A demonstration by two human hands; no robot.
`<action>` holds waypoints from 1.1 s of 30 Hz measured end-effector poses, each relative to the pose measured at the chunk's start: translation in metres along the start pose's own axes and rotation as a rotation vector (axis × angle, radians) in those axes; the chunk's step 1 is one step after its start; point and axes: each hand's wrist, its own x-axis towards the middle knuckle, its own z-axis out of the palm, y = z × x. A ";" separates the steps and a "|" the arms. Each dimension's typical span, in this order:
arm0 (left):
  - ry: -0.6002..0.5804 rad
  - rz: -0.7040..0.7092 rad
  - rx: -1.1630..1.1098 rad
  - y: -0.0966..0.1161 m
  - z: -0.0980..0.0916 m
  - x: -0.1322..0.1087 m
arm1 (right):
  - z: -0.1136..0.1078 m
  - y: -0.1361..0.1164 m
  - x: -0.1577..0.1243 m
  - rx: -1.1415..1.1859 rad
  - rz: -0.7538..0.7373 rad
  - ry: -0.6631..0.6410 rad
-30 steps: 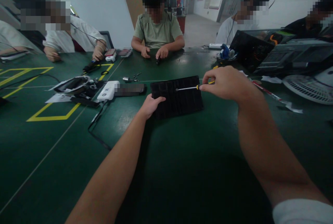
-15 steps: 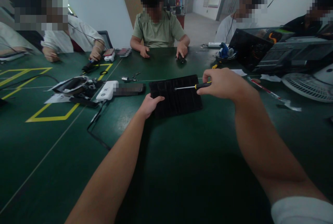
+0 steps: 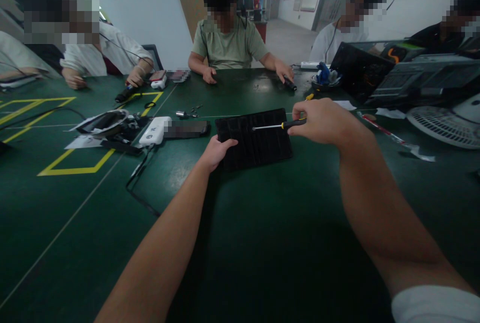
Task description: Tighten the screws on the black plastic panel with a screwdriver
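Note:
A flat black case with compartments (image 3: 270,145) lies open at the middle of the table. My left hand (image 3: 215,153) grips its left edge, with the thumb on top and the other fingers hidden beneath. Over the case's right part, my right hand (image 3: 318,120) pinches the black-and-yellow handle of a screwdriver (image 3: 268,127). Its metal shaft points left, and the tip is above the middle of the case; whether it touches cannot be made out.
Left of the case lie a dark phone (image 3: 187,129), a white power bank (image 3: 154,131) with a cable, and small metal parts (image 3: 181,114). A white fan (image 3: 446,120) and computer cases (image 3: 423,75) stand at right. Several people sit around the green table (image 3: 285,243).
The person opposite has moved a hand with a dark object to my right. My hands, the case and the screwdriver stay almost where they were.

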 end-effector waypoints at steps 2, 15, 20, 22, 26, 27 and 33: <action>0.011 -0.002 0.006 0.000 0.001 0.000 | 0.001 0.001 0.000 0.003 -0.002 0.002; 0.003 0.005 -0.006 0.000 0.000 0.000 | 0.001 0.003 0.001 0.011 -0.007 0.001; 0.011 -0.007 -0.007 0.000 0.000 0.000 | 0.004 0.008 0.004 0.027 -0.027 0.026; 0.002 -0.005 -0.003 0.000 0.000 0.000 | 0.004 0.009 0.005 0.031 -0.035 0.015; -0.010 0.003 -0.002 -0.001 -0.001 0.001 | 0.003 0.010 0.005 0.020 -0.020 0.013; -0.015 0.002 -0.004 -0.001 -0.001 0.001 | 0.003 0.010 0.005 0.015 -0.017 0.012; 0.009 0.005 0.004 0.001 0.001 -0.001 | 0.004 0.010 0.005 -0.005 -0.020 0.007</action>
